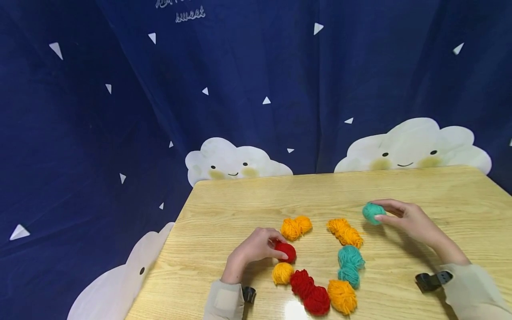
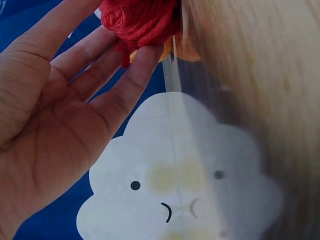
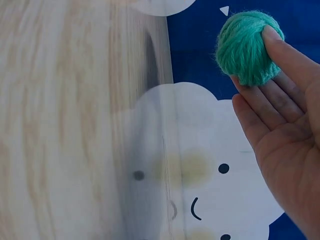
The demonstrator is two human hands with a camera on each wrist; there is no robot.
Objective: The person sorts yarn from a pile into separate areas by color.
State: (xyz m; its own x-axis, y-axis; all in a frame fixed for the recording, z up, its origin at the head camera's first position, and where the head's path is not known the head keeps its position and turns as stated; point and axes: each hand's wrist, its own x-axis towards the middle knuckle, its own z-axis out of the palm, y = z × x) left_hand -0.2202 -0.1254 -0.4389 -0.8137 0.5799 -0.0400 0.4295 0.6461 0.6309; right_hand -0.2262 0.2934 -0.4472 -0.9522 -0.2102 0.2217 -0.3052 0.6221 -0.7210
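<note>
Between the thumb and fingers of my left hand (image 1: 258,246) is a red yarn ball (image 1: 286,252), at the left side of a ring of yarn balls. In the left wrist view the red ball (image 2: 140,20) sits at the fingertips, a loose strand hanging from it. My right hand (image 1: 408,221) pinches a teal yarn ball (image 1: 374,213) off to the right of the ring. The right wrist view shows this teal ball (image 3: 249,47) raised above the tabletop, thumb on one side and fingers under the other. A single orange ball (image 1: 282,273) lies just below the red one.
The ring also has orange yarn (image 1: 296,227) at back left, orange yarn (image 1: 345,232) at back right, teal yarn (image 1: 350,265) on the right, an orange ball (image 1: 342,297) and red yarn (image 1: 310,293) in front. Behind the wooden table (image 1: 240,200) hangs a blue curtain (image 1: 248,53).
</note>
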